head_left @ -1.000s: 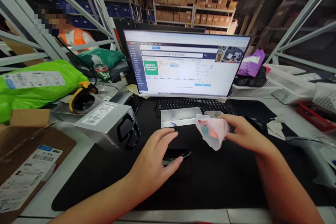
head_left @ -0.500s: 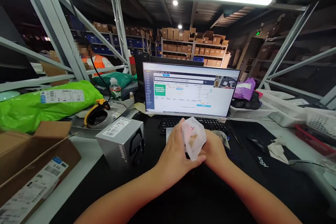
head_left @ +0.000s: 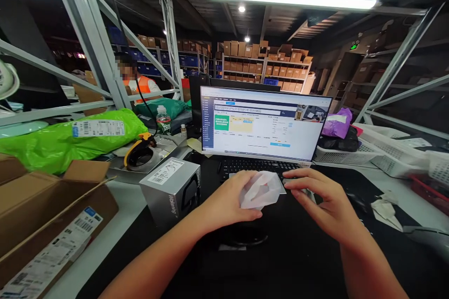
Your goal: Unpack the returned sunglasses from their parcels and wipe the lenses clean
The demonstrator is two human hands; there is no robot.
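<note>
My left hand (head_left: pixel 228 203) is closed round a small crumpled white plastic bag (head_left: pixel 261 189), held just above the black desk mat (head_left: pixel 301 252) in front of the keyboard (head_left: pixel 257 167). My right hand (head_left: pixel 324 203) hovers to the right of the bag with fingers spread and nothing in it. A dark flat object (head_left: pixel 245 238) lies on the mat below my left hand. The monitor (head_left: pixel 263 121) behind shows a web page.
A silver product box (head_left: pixel 171 191) stands left of my hands. An open cardboard box (head_left: pixel 45 215), a green parcel (head_left: pixel 70 138) and a tape roll (head_left: pixel 140 156) lie further left. White baskets (head_left: pixel 389 154) sit at the right. A person in an orange vest (head_left: pixel 140 85) is behind the racking.
The bag has passed from my right hand into my left; the right hand has let go and opened. The view has tilted upward and the left hand has left the dark object on the mat.
</note>
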